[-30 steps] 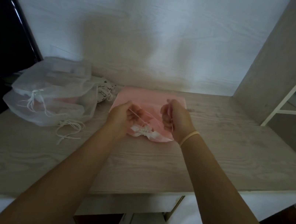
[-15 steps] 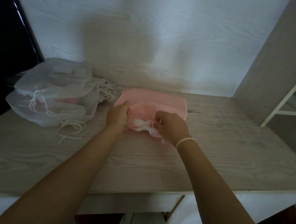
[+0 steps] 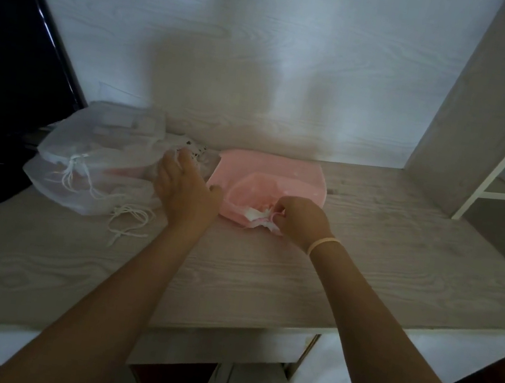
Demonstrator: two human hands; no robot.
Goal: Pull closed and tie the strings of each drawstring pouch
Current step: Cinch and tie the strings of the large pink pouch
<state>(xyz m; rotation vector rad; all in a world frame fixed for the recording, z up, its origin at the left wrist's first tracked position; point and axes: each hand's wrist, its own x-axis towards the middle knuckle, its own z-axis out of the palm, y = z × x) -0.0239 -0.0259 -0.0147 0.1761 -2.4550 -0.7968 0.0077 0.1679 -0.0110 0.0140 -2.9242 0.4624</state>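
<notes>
a soft, light pink pouch [image 3: 293,178] lies on the wooden surface [image 3: 368,243], best taken by its gathered white strings [image 3: 255,214], which the right hand [image 3: 301,220] pinches, while the left hand [image 3: 183,192] reaches flat toward clear pouches [image 3: 92,172].

One pink pouch [image 3: 280,176], two white mesh pouches [image 3: 96,166], two hands [image 3: 185,190].

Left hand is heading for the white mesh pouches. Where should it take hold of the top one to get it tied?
Take the top mesh pouch by its white strings, which hang from the gathered neck on its near-left face. Come from the near side, toward the wall, and pinch the cords just below the gather. The left hand now lies open at the pouch's right edge, away from the strings.
</notes>
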